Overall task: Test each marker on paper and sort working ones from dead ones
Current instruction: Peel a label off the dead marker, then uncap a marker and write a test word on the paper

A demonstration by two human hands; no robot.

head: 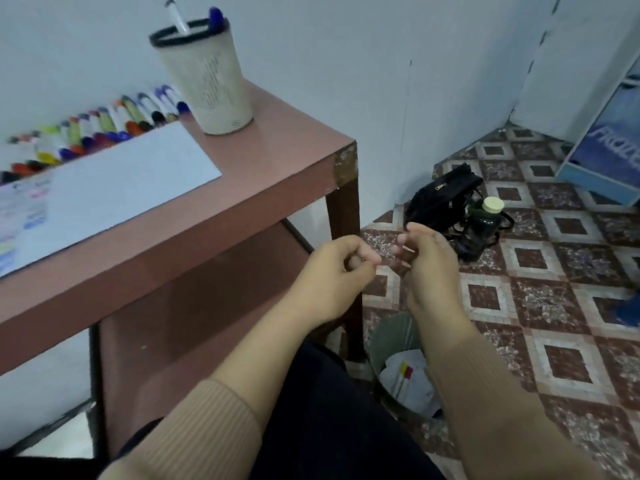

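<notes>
A row of capped markers (93, 129) in many colours lies along the wall at the back of the worktop (277, 161); just in front of it lies a white sheet of paper (121, 181) with coloured test marks at its left end; right of the row stands a pale cup (207, 84) holding 2 more markers; off the worktop's corner, the left hand (332, 271) is curled closed, thumb against forefinger, nothing seen in it; the right hand (429, 268) is near it, fingers bent, palm turned away, so I cannot tell whether it grips anything; below them a bin (391, 337) holds crumpled paper; farther right a black bag (443, 199) and a dark bottle (481, 226) sit on the tiled floor (554, 306)
</notes>
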